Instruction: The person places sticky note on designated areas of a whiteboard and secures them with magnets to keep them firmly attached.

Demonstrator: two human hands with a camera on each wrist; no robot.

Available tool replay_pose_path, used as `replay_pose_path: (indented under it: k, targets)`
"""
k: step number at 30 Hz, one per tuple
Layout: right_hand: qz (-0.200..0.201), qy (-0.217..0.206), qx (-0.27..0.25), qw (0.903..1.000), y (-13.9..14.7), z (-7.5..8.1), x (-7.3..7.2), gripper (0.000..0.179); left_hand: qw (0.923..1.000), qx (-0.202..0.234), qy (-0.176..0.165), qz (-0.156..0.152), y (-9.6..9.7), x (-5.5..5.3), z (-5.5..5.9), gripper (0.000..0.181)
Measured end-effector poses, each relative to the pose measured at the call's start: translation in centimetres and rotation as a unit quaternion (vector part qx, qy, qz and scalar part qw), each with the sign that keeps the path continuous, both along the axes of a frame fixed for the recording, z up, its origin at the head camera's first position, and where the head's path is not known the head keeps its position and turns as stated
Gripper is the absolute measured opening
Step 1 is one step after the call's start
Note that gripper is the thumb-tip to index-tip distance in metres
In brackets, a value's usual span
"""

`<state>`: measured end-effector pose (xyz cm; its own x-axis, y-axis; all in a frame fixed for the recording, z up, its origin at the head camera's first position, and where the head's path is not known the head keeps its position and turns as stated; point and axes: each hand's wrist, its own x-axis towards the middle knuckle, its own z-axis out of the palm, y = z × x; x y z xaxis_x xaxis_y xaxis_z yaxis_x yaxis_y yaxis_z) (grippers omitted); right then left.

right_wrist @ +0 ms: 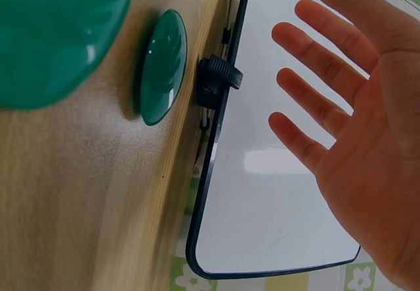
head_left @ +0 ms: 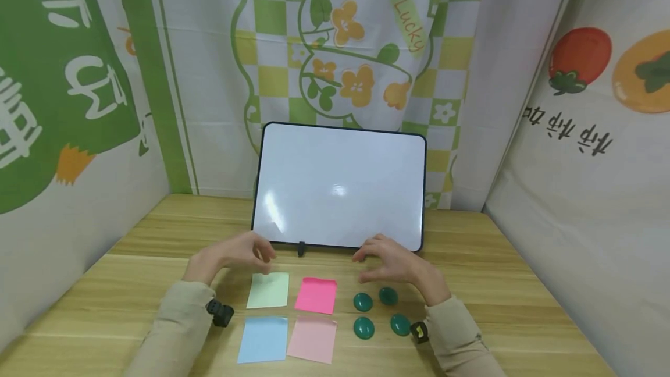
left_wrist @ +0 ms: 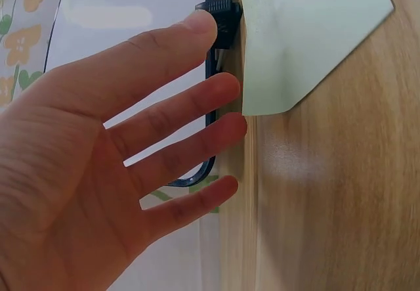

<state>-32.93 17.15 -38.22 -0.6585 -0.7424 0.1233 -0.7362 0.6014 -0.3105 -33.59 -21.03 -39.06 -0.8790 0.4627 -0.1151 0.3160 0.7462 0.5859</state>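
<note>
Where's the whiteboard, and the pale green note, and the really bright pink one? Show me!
Whiteboard (head_left: 340,182): head view, middle of its white face.
Pale green note (head_left: 268,291): head view, middle of the sheet.
Bright pink note (head_left: 316,296): head view, middle of the sheet.

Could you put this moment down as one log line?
left hand: empty, near pale green note | right hand: empty, near four green discs | whiteboard: blank, behind hands | also: blue note, two pink notes

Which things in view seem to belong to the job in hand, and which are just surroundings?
Likely the job's, near the left hand and right hand:
whiteboard, mint note, pink note, blue note, pale-pink note, green discs

Probably just surroundings:
table, printed cloths
</note>
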Motion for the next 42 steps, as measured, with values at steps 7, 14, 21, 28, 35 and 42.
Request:
replay_pose_path:
  k: [7,14,21,28,35,42]
  targets:
    - [-0.001,-0.018,-0.001,0.9998,0.0,0.0,0.1,0.039,1.0000,-0.002,-0.006,-0.008,-0.3,-0.1,-0.3,0.031]
    - [0.003,-0.032,-0.002,0.9995,0.1,-0.2,0.1,0.038,0.9998,-0.010,-0.013,-0.006,-0.5,-0.1,-0.6,0.030]
    - [-0.001,-0.058,-0.004,0.9983,0.1,-0.3,0.2,0.037,0.9997,-0.017,-0.019,0.001,-0.7,-0.4,-1.0,0.028]
    - [0.000,-0.072,-0.004,0.9974,0.1,-0.3,0.3,0.036,0.9995,-0.017,-0.023,-0.012,-0.8,-0.3,-1.1,0.028]
    - [-0.009,-0.089,0.001,0.9960,0.1,-0.3,0.3,0.035,0.9993,-0.019,-0.033,0.003,-0.7,-0.5,-1.3,0.024]
    - [-0.026,-0.117,0.001,0.9928,0.0,-0.2,0.5,0.033,0.9993,-0.015,-0.035,0.004,-0.7,-0.3,-1.3,0.018]
